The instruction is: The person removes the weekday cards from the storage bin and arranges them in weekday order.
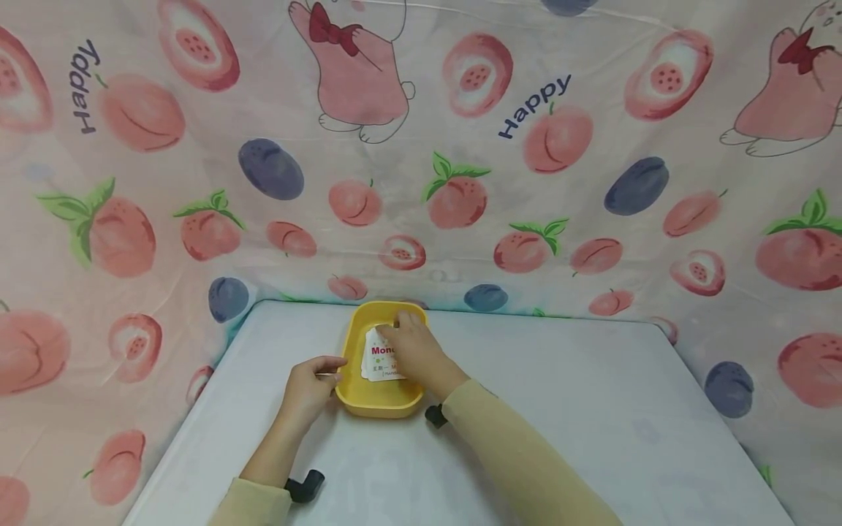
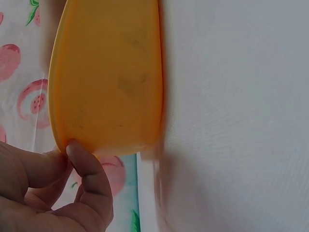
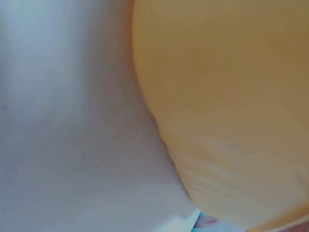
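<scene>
A yellow tray (image 1: 381, 410) stands near the back edge of the white table. In it lie white cards (image 1: 376, 365), apparently stacked, the top one printed with red letters beginning "Mon". My left hand (image 1: 308, 387) pinches the tray's left rim; in the left wrist view the thumb and fingers of that hand (image 2: 58, 188) meet at the rim of the tray (image 2: 106, 72). My right hand (image 1: 421, 351) reaches over the tray's right side and covers part of the cards. Its fingertips are partly hidden, so a grip is unclear. The right wrist view shows the tray's outer wall (image 3: 227, 96) close up.
The white table (image 1: 559, 409) extends on both sides of the tray and in front of it. A cloth (image 1: 408, 168) printed with peaches and rabbits hangs behind the table and along its sides. Black wrist camera mounts (image 1: 305, 486) show at both wrists.
</scene>
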{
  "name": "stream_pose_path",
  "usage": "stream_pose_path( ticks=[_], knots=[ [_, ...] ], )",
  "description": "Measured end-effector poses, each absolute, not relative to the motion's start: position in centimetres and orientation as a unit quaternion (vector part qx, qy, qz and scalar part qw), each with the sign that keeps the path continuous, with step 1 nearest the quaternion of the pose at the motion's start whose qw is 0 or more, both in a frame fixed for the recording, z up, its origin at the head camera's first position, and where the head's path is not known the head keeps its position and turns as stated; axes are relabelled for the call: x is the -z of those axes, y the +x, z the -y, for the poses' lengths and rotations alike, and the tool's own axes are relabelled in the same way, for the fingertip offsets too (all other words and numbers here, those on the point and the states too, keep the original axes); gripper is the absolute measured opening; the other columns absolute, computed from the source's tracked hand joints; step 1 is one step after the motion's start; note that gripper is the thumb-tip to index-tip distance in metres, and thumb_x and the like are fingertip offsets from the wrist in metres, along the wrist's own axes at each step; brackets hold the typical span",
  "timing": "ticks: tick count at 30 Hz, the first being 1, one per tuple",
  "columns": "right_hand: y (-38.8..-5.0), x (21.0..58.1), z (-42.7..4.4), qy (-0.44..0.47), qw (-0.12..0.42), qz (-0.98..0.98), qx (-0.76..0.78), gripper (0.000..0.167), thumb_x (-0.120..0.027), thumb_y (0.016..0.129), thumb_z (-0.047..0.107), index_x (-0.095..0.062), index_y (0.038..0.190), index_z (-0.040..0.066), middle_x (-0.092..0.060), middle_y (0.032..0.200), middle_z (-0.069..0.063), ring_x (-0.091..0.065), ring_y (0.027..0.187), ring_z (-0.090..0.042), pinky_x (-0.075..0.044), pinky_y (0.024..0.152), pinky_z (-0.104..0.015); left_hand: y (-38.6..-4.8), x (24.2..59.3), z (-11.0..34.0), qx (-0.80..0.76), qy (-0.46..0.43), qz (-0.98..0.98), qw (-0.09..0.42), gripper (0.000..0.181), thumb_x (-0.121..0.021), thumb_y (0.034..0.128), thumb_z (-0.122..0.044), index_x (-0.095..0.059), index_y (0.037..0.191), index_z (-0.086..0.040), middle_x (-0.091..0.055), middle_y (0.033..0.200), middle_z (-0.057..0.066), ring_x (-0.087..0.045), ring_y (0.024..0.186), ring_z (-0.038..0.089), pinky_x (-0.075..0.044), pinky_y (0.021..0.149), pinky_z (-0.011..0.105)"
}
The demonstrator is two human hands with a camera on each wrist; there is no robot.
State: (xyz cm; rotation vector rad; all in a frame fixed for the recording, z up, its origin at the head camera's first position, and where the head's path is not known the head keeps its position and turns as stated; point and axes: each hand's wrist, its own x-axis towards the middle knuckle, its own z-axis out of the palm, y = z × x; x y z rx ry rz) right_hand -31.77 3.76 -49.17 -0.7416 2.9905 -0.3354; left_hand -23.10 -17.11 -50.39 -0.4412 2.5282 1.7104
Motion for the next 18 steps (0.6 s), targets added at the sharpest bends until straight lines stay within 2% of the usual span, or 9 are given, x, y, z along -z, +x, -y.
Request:
stream_pose_path(
  ticks=[5, 11, 15, 18],
  knots=[
    [-31.8, 48.9, -3.9, -0.203, 0.022, -0.963, 0.174, 0.052, -0.068, 0.102, 0.003, -0.065, 0.148, 0.026, -0.051, 0.131, -0.002, -0.050, 0.112, -0.018, -0.055, 0.104, -0.032, -23.2, 50.5, 17.1, -0.555, -0.144, -0.819, 0.027, 0.030, -0.064, 0.1023, 0.000, -0.076, 0.129, -0.006, -0.067, 0.127, 0.019, -0.064, 0.098, 0.024, -0.062, 0.081, 0.031],
    [-32.2, 49.3, -4.3, -0.199, -0.011, -0.961, 0.191, 0.060, -0.073, 0.088, -0.012, -0.072, 0.138, 0.021, -0.054, 0.128, 0.001, -0.054, 0.112, -0.017, -0.056, 0.106, -0.032, -23.2, 50.6, 17.1, -0.558, -0.143, -0.817, 0.023, 0.030, -0.064, 0.1019, 0.001, -0.075, 0.129, -0.005, -0.068, 0.127, 0.019, -0.065, 0.096, 0.023, -0.061, 0.076, 0.030],
    [-32.4, 49.5, -4.7, -0.188, -0.013, -0.955, 0.228, 0.055, -0.071, 0.088, -0.013, -0.075, 0.133, 0.019, -0.057, 0.125, 0.002, -0.056, 0.111, -0.017, -0.056, 0.110, -0.033, -23.2, 50.6, 17.2, -0.560, -0.140, -0.816, 0.021, 0.030, -0.064, 0.1017, 0.001, -0.076, 0.129, -0.004, -0.068, 0.127, 0.019, -0.065, 0.096, 0.023, -0.060, 0.075, 0.029],
    [-32.6, 49.3, -5.0, -0.176, -0.008, -0.950, 0.257, 0.045, -0.067, 0.094, -0.009, -0.077, 0.129, 0.018, -0.060, 0.122, 0.002, -0.059, 0.109, -0.017, -0.056, 0.111, -0.035, -23.2, 50.6, 17.2, -0.561, -0.143, -0.815, 0.022, 0.030, -0.064, 0.1018, 0.001, -0.076, 0.128, -0.005, -0.068, 0.127, 0.019, -0.065, 0.096, 0.023, -0.060, 0.075, 0.028]
  ],
)
